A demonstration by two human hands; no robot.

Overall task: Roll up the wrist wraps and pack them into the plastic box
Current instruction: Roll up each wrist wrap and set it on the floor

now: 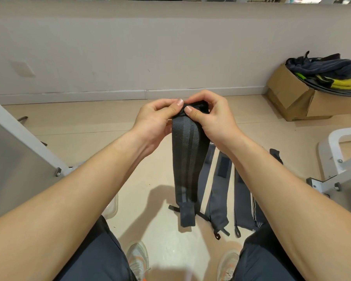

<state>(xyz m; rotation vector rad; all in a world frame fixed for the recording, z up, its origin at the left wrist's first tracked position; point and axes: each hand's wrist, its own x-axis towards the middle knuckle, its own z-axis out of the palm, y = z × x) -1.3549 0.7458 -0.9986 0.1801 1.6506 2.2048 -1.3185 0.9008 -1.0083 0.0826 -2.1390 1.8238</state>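
A dark grey wrist wrap (187, 159) with lighter stripes hangs down in front of me, its top end folded over between my thumbs. My left hand (156, 118) pinches that top end from the left and my right hand (211, 116) pinches it from the right. The wrap's lower tip dangles above the floor. On the floor behind it lie two more grey wraps (219, 191), (244, 203), flat and unrolled, side by side. A clear plastic box (112, 207) shows only as a corner beside my left forearm; the rest is hidden.
A cardboard box (304, 98) stuffed with dark and yellow gear stands by the wall at the right. White metal frames (28, 136), (336, 163) flank me on both sides. My knees and shoes (139, 258) fill the bottom of the view.
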